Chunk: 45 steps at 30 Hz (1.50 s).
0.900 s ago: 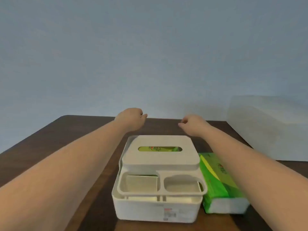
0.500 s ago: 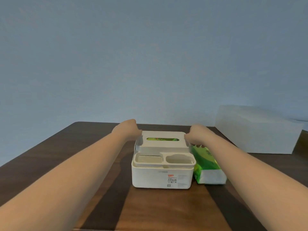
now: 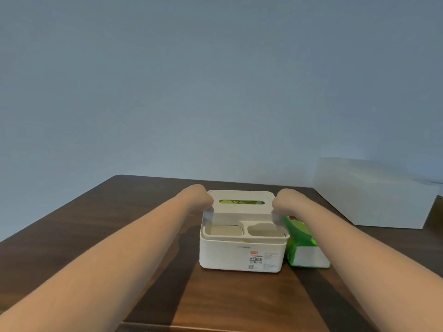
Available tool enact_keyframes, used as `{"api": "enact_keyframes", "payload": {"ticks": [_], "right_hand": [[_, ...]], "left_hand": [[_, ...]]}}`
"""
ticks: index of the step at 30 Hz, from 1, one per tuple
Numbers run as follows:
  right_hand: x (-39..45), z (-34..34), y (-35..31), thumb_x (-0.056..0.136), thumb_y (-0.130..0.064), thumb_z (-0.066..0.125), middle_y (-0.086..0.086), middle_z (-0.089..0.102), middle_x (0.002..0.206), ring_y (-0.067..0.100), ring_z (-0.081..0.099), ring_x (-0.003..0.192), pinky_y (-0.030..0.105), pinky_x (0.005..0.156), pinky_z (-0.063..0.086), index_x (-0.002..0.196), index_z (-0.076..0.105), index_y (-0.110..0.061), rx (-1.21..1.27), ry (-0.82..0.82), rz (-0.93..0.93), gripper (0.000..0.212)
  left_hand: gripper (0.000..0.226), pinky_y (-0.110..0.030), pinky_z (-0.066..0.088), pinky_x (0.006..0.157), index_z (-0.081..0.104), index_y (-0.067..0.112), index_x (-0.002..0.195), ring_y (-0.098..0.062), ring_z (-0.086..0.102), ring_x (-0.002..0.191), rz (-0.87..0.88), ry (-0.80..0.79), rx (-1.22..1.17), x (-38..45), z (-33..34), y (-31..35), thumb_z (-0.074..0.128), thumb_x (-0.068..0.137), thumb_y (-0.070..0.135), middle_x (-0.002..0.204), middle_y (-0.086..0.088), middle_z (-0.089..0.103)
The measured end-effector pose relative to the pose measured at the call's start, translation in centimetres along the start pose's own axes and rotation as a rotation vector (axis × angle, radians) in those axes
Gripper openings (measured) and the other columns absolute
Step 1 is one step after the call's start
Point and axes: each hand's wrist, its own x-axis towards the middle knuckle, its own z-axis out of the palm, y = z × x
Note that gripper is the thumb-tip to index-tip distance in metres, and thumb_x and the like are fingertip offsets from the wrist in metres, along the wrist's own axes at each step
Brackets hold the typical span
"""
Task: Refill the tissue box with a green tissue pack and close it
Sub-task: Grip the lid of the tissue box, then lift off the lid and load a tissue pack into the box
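A white tissue box (image 3: 242,256) stands mid-table with two small open compartments along its front. Its lid (image 3: 239,210) has a slot through which green packaging (image 3: 239,202) shows. The lid looks slightly raised above the box body. My left hand (image 3: 200,202) is pressed against the lid's left side and my right hand (image 3: 285,204) against its right side. On both hands the fingers curl downward and are mostly hidden. A green tissue pack (image 3: 300,240) lies on the table touching the box's right wall, under my right forearm.
A large white rectangular box (image 3: 374,195) sits at the back right of the dark wooden table (image 3: 119,224). A plain blue-grey wall rises behind the table. The table's near edge runs along the bottom of the view.
My hands came from behind the box to the lid's two sides and closed on it. The view pulled back, and the lid now looks lifted a little.
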Motion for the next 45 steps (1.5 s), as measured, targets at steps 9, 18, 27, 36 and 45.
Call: {"api": "enact_keyframes", "payload": {"ticks": [9, 18, 27, 36, 45], "right_hand": [[-0.5, -1.6, -1.9, 0.081, -0.006, 0.063, 0.011, 0.054, 0.099, 0.031, 0.058, 0.096, 0.033, 0.077, 0.049, 0.091, 0.067, -0.005, -0.003, 0.133, -0.118, 0.011], [-0.6, -1.5, -8.2, 0.076, -0.011, 0.071, 0.012, 0.052, 0.102, 0.034, 0.060, 0.105, 0.039, 0.091, 0.053, 0.090, 0.059, -0.005, 0.064, 0.127, -0.152, 0.020], [0.5, -0.6, -15.9, 0.073, -0.010, 0.071, 0.008, 0.049, 0.080, 0.032, 0.052, 0.083, 0.032, 0.073, 0.047, 0.060, 0.050, -0.007, -0.041, 0.052, -0.280, 0.025], [2.9, 2.3, -21.2, 0.089, -0.015, 0.047, 0.004, 0.054, 0.085, 0.026, 0.053, 0.078, 0.032, 0.070, 0.042, 0.074, 0.050, -0.011, 0.055, 0.111, -0.247, 0.016], [5.3, 4.9, -23.8, 0.091, -0.015, 0.054, 0.008, 0.051, 0.070, 0.025, 0.052, 0.063, 0.029, 0.056, 0.042, 0.065, 0.051, -0.004, -0.160, -0.051, -0.247, 0.029]], "left_hand": [[0.016, -0.028, 0.041, 0.061, 0.058, 0.005, 0.090, -0.030, 0.051, 0.077, 0.037, 0.169, -0.148, 0.4, -3.4, -0.9, 0.043, 0.087, 0.009, 0.090, -0.013, 0.059], [0.011, -0.026, 0.036, 0.052, 0.055, 0.005, 0.088, -0.027, 0.049, 0.073, -0.052, 0.233, -0.171, 0.7, -6.4, -6.7, 0.047, 0.084, 0.009, 0.072, -0.006, 0.050], [0.003, -0.031, 0.043, 0.067, 0.060, 0.006, 0.075, -0.030, 0.055, 0.074, -0.191, 0.255, -0.113, 1.3, -7.7, -13.9, 0.061, 0.075, 0.009, 0.070, -0.007, 0.056], [0.012, -0.031, 0.042, 0.069, 0.059, 0.005, 0.088, -0.029, 0.055, 0.080, -0.282, 0.217, -0.044, 3.0, -6.9, -18.6, 0.061, 0.077, 0.010, 0.081, -0.008, 0.057], [0.026, -0.034, 0.050, 0.083, 0.060, 0.005, 0.106, -0.028, 0.058, 0.093, -0.327, 0.195, 0.022, 5.1, -5.5, -21.0, 0.061, 0.081, 0.013, 0.095, -0.009, 0.058]]}}
